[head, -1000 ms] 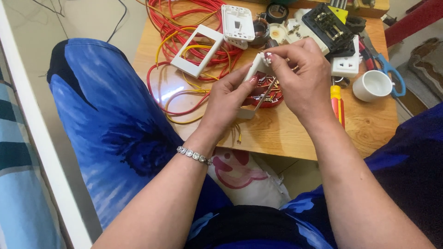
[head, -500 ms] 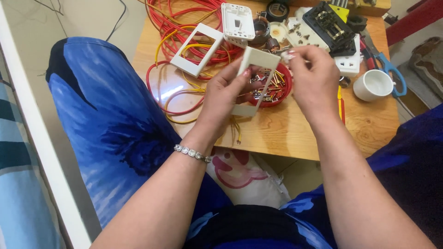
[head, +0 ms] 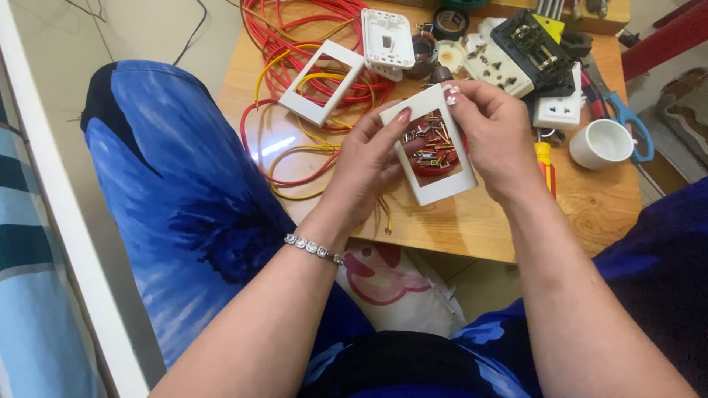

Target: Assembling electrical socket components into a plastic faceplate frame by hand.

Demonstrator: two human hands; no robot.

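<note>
Both hands hold a white rectangular switch-plate frame (head: 435, 193) flat toward me, above a small wooden table (head: 590, 214). My left hand (head: 365, 166) grips its left edge, thumb on the upper left corner. My right hand (head: 498, 140) grips the top right corner and right edge. Through the frame's opening shows a red dish of small screws and metal parts (head: 435, 151) on the table below.
On the table lie a second white frame (head: 322, 81), a tangle of red and yellow wires (head: 310, 33), a white back plate (head: 387, 38), a black terminal block (head: 531, 40), a white socket (head: 559, 110), a white cup (head: 601, 142), blue-handled scissors (head: 627, 118) and a screwdriver (head: 546, 166).
The white frame was edge-on between my fingertips a second ago; it has turned to face me flat, and my hands have spread to its two sides.
</note>
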